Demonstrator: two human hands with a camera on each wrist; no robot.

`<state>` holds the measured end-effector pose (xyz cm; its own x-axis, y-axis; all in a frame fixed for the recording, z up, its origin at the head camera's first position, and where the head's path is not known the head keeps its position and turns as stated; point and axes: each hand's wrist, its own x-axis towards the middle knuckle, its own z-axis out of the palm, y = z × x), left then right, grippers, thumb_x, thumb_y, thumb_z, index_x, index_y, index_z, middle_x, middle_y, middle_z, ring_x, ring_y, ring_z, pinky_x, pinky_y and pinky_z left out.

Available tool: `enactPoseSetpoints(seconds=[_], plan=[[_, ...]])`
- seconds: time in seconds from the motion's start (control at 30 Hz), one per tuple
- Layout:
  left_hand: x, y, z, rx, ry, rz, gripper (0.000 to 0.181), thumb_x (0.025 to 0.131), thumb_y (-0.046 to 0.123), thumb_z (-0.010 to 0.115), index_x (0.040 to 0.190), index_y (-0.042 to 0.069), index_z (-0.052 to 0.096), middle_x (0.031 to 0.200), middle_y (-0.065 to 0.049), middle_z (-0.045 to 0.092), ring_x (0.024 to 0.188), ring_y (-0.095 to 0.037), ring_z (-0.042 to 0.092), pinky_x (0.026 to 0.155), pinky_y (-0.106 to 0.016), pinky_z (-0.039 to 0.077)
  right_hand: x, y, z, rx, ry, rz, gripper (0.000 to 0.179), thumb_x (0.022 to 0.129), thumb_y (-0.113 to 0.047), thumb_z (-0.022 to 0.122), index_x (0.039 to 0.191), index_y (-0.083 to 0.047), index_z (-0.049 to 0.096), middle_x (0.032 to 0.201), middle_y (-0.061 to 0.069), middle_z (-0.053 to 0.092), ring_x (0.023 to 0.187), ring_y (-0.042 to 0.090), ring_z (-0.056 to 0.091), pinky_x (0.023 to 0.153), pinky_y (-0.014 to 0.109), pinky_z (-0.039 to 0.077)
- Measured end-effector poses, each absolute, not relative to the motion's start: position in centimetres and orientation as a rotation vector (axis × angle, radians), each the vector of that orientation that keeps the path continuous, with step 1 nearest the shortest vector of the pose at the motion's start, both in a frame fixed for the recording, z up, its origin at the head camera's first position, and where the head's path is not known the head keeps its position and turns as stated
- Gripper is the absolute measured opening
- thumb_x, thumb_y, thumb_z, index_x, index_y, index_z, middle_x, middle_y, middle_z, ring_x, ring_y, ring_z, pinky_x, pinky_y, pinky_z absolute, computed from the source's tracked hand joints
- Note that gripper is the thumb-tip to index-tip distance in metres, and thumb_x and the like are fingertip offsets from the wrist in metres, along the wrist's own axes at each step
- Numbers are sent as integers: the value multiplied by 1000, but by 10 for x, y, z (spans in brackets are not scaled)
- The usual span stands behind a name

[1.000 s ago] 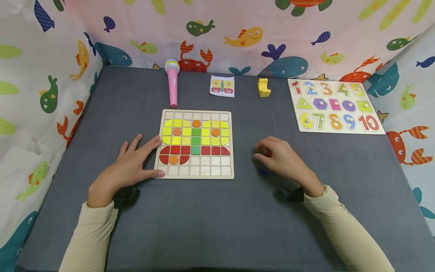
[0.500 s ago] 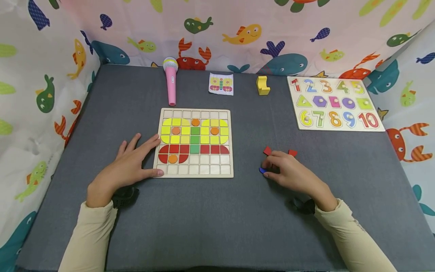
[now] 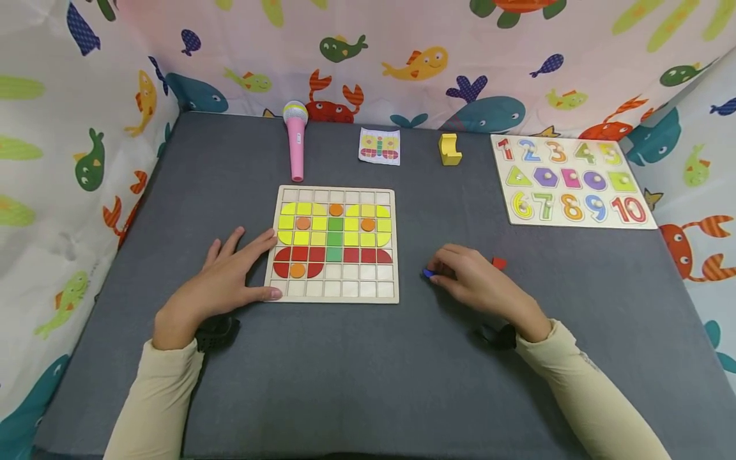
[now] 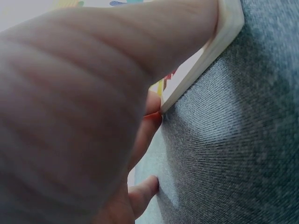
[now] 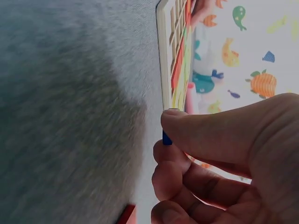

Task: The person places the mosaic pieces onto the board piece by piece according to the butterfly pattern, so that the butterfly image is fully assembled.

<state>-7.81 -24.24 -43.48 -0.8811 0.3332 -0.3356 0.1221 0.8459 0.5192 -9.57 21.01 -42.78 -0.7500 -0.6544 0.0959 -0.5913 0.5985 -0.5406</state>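
Note:
A wooden grid board (image 3: 339, 289) lies in front of me with yellow, red, green and orange tiles forming a butterfly-like pattern. My left hand (image 3: 215, 291) rests along its left edge, fingers spread and thumb on the near left corner; the left wrist view shows the fingertips at the board's side (image 4: 187, 77). Right of the board, my right hand (image 3: 473, 275) pinches a small blue tile (image 3: 428, 273) between thumb and fingers. The right wrist view shows that blue tile (image 5: 167, 138) edge-on. Behind the right hand lies a red tile (image 3: 499, 262).
Along the back of the grey table stand a pink toy microphone (image 3: 296, 144), a small butterfly pattern card (image 3: 379, 147) and a yellow block (image 3: 450, 150). A number-and-shape puzzle board (image 3: 575, 182) lies at the right rear. A fish-print curtain (image 3: 368, 64) encloses the back and sides.
My right hand moved down to the blue tile on the table, took it between thumb and fingers, and moved back left toward the board. The left hand has kept its place.

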Motion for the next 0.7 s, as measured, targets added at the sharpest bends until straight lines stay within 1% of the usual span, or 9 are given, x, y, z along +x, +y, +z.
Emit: enactPoseSetpoints(seconds=[0.3, 0.47, 0.57, 0.7], plan=[[-78, -241, -435, 342, 2615, 692, 111, 87, 49, 88, 171, 13, 26, 177, -15, 19, 159, -53, -4, 121, -73, -11, -112, 180, -425, -1032, 2589, -976, 11, 97, -5, 80, 105, -8, 73, 93, -3, 64, 81, 13, 58, 71, 34, 52], [-79, -241, -436, 340, 2618, 690, 111, 86, 50, 88, 171, 13, 27, 177, -15, 19, 159, -54, -4, 121, -73, -11, -121, 159, -426, -1033, 2496, -1097, 15, 95, -4, 82, 107, -7, 73, 92, -2, 64, 81, 15, 57, 70, 32, 50], [-79, -241, -436, 338, 2620, 693, 111, 86, 49, 89, 171, 12, 27, 177, -15, 19, 159, -54, -4, 121, -73, -11, -125, 146, -428, -1076, 2454, -1128, 17, 94, -2, 82, 107, -6, 74, 92, -2, 64, 82, 15, 58, 71, 32, 50], [-79, -241, -437, 331, 2618, 698, 110, 86, 48, 89, 171, 12, 28, 177, -15, 19, 159, -53, -4, 121, -73, -12, -132, 127, -430, -1125, 2402, -1152, 15, 94, -2, 82, 106, -6, 75, 90, -3, 64, 81, 15, 58, 71, 32, 51]])
